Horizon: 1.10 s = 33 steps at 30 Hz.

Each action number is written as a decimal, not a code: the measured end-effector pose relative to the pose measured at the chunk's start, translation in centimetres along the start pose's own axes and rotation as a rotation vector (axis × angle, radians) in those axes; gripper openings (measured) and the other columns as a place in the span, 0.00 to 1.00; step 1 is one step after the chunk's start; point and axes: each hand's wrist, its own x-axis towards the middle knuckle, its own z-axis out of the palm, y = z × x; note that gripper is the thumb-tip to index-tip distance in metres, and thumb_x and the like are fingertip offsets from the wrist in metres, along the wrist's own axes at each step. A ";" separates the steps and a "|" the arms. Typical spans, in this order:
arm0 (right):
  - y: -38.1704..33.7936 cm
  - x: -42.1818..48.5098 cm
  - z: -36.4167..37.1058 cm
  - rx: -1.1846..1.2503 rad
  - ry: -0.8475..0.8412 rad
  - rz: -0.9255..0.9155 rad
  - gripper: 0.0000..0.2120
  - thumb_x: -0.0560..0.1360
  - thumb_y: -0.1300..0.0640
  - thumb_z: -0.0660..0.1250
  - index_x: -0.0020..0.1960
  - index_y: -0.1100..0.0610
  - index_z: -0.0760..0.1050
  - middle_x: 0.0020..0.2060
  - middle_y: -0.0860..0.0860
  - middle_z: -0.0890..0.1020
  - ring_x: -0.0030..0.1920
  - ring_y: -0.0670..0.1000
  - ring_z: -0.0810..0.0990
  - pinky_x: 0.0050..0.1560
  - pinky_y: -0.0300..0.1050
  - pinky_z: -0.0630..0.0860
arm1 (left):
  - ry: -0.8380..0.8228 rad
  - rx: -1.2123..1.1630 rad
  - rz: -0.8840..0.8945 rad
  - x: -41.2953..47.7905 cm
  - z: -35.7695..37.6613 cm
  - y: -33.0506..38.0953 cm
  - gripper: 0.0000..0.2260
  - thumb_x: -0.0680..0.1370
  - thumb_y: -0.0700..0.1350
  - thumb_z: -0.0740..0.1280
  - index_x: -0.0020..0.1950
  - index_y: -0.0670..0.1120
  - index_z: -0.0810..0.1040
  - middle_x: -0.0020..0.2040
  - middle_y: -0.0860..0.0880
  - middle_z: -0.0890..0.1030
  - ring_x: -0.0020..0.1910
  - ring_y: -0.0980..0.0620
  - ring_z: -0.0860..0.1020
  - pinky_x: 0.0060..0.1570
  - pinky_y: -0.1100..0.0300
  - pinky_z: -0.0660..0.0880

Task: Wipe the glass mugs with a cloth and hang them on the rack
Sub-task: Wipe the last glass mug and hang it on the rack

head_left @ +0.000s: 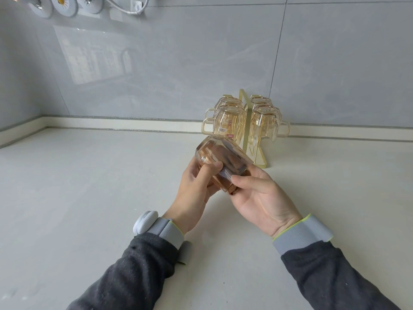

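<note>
Progress: mostly done, judging by the rack. The rack (243, 108), a gold post on a wire base, stands at the back of the counter (89, 186), near the wall (156, 74). It carries 4 amber glass mugs upside down, 2 per side: front-left mug (228, 121), back-left mug (228, 101), front-right mug (264, 121), back-right mug (259, 100). Handles point outward. The front-left mug has a label on it. Can't tell if the rack has a free peg; the mugs hide the arms.

In hand: a 5th mug, the held mug (221, 157), is up off the counter, just in front of the rack base. It's tilted, base toward the rack and mouth toward the person. Its handle isn't visible.

Grip:
- Left hand (196, 189) is wrapped round the mug's base end, thumb curled over the glass.
- Right hand (261, 198) is palm-up at the mouth end, thumb pressed on the glass by the rim.
- The right fingers are hidden under or behind the mug, so can't tell if they're on glass or fabric.

The cloth (233, 190), brown, is stuffed inside the mug. It shows dark through the glass, w/ a corner poking out at the rim under the right thumb.

Step, imo: wiping the inside of mug no. 5.

Left to do: finish the wipe, pull the cloth out, flip the mug and hang it. No other loose mugs in view, so this is prob the last one.
</note>
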 end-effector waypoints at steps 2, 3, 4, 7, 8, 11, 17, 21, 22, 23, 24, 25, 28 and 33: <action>0.1 0.1 -0.1 -0.026 -0.023 -0.004 0.33 0.72 0.69 0.69 0.76 0.65 0.66 0.74 0.63 0.70 0.76 0.61 0.67 0.78 0.53 0.58 | -0.013 -0.006 0.005 0.0 -0.1 0.1 0.30 0.66 0.52 0.72 0.65 0.39 0.77 0.53 0.43 0.85 0.50 0.45 0.84 0.51 0.54 0.81; 0.1 0.1 -0.2 -0.035 -0.017 -0.008 0.36 0.71 0.66 0.74 0.76 0.65 0.65 0.74 0.64 0.69 0.76 0.61 0.67 0.78 0.52 0.56 | -0.021 -0.009 0.007 -0.1 0.0 0.1 0.30 0.66 0.52 0.72 0.65 0.39 0.77 0.53 0.42 0.85 0.51 0.44 0.84 0.52 0.53 0.81; 0.2 0.2 -0.2 -0.047 -0.002 -0.010 0.38 0.69 0.64 0.77 0.75 0.65 0.66 0.74 0.65 0.68 0.75 0.61 0.67 0.77 0.51 0.54 | -0.023 -0.010 0.009 -0.1 0.0 0.2 0.30 0.66 0.52 0.72 0.66 0.39 0.77 0.54 0.42 0.85 0.51 0.44 0.84 0.53 0.52 0.82; 0.2 0.2 -0.4 -0.051 0.039 -0.015 0.39 0.67 0.61 0.80 0.74 0.64 0.69 0.74 0.64 0.70 0.72 0.59 0.69 0.74 0.52 0.54 | 0.002 -0.015 0.011 -0.1 0.0 0.2 0.31 0.66 0.52 0.73 0.66 0.39 0.76 0.56 0.39 0.84 0.53 0.41 0.83 0.54 0.51 0.81; 0.2 0.2 -0.4 -0.035 0.036 -0.016 0.36 0.69 0.62 0.78 0.75 0.64 0.68 0.73 0.63 0.72 0.72 0.58 0.70 0.77 0.52 0.54 | 0.015 -0.014 0.015 -0.1 0.0 0.2 0.30 0.66 0.52 0.74 0.65 0.40 0.77 0.56 0.38 0.84 0.54 0.40 0.83 0.54 0.52 0.81; 0.1 0.2 -0.2 0.004 0.097 -0.007 0.26 0.74 0.68 0.66 0.72 0.65 0.71 0.67 0.61 0.78 0.69 0.57 0.77 0.73 0.49 0.69 | 0.061 0.019 0.050 0.1 -0.2 0.1 0.27 0.66 0.51 0.74 0.62 0.44 0.78 0.59 0.37 0.84 0.59 0.39 0.83 0.58 0.49 0.82; 0.1 0.5 -0.2 -0.023 0.318 0.018 0.21 0.67 0.69 0.70 0.61 0.63 0.80 0.59 0.61 0.83 0.64 0.60 0.81 0.68 0.49 0.73 | 0.171 0.063 0.118 0.4 -0.3 -0.1 0.33 0.65 0.51 0.77 0.68 0.46 0.77 0.59 0.44 0.84 0.59 0.43 0.84 0.59 0.46 0.82; 0.2 0.6 -0.2 -0.040 0.386 0.007 0.25 0.64 0.68 0.73 0.61 0.65 0.79 0.58 0.63 0.83 0.62 0.62 0.81 0.70 0.53 0.73 | 0.186 0.071 0.114 0.4 -0.2 -0.2 0.31 0.64 0.52 0.77 0.65 0.46 0.78 0.54 0.47 0.84 0.55 0.46 0.83 0.57 0.47 0.82; 0.2 0.5 -0.1 -0.038 0.383 0.004 0.25 0.64 0.68 0.72 0.62 0.65 0.79 0.58 0.63 0.83 0.62 0.61 0.82 0.69 0.52 0.73 | 0.186 0.073 0.111 0.3 -0.2 -0.1 0.30 0.64 0.52 0.77 0.65 0.46 0.78 0.55 0.46 0.85 0.55 0.45 0.83 0.58 0.47 0.83; 0.1 0.5 0.0 -0.037 0.368 0.001 0.24 0.66 0.68 0.72 0.62 0.65 0.79 0.58 0.62 0.84 0.61 0.60 0.82 0.68 0.50 0.74 | 0.183 0.072 0.107 0.3 -0.2 -0.1 0.29 0.65 0.52 0.77 0.64 0.46 0.78 0.55 0.45 0.85 0.56 0.44 0.84 0.58 0.47 0.83; 0.0 0.4 0.2 -0.036 0.341 -0.001 0.21 0.67 0.67 0.71 0.61 0.64 0.79 0.58 0.61 0.84 0.60 0.58 0.83 0.67 0.48 0.74 | 0.179 0.067 0.103 0.3 -0.3 0.0 0.28 0.66 0.51 0.77 0.64 0.45 0.78 0.55 0.45 0.85 0.55 0.44 0.84 0.57 0.47 0.83; -0.1 0.3 0.3 -0.036 0.306 -0.003 0.19 0.69 0.66 0.70 0.60 0.63 0.80 0.58 0.61 0.84 0.60 0.56 0.83 0.66 0.47 0.74 | 0.174 0.055 0.097 0.4 -0.3 0.0 0.26 0.68 0.50 0.76 0.64 0.44 0.78 0.54 0.44 0.85 0.55 0.44 0.84 0.56 0.48 0.83; -0.4 0.1 0.8 -0.016 0.203 -0.009 0.15 0.73 0.65 0.66 0.59 0.62 0.82 0.60 0.59 0.83 0.61 0.53 0.82 0.68 0.44 0.74 | 0.170 -0.003 0.052 0.5 -0.3 0.1 0.20 0.72 0.48 0.71 0.63 0.44 0.78 0.53 0.45 0.85 0.53 0.44 0.84 0.52 0.53 0.82; -0.5 0.0 0.9 -0.066 0.057 -0.015 0.22 0.79 0.65 0.61 0.73 0.66 0.69 0.71 0.61 0.75 0.72 0.56 0.73 0.74 0.47 0.68 | 0.104 0.026 0.026 0.2 -0.2 0.0 0.21 0.74 0.48 0.70 0.64 0.42 0.76 0.52 0.43 0.85 0.52 0.44 0.83 0.53 0.53 0.82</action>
